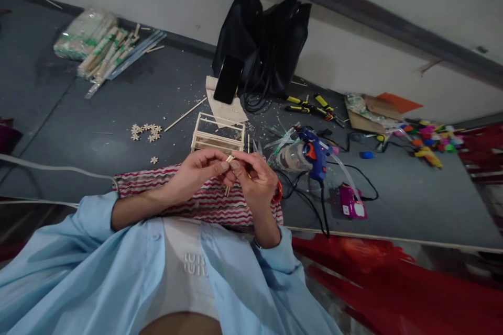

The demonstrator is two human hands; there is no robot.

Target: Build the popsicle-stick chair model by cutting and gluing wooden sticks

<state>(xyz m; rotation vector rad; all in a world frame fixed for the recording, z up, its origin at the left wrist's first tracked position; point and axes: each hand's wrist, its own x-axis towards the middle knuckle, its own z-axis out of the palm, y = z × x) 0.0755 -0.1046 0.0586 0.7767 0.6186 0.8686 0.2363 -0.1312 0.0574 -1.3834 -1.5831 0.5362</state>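
Close together over a striped cloth, both hands pinch short thin wooden sticks. My left hand grips them between thumb and fingers from one side. My right hand is closed on them from the other, and their lower ends show beneath the fingers. Just beyond the hands stands a small open frame of wooden sticks, its near part hidden by the fingers. Small wooden flower shapes lie in a cluster to the left. One long wooden stick rests beside the frame.
A blue glue gun with a black cord lies to the right, by a clear roll of tape. Behind are a phone, a black bag and yellow-black pliers. Bundled sticks lie back left; a purple box sits right.
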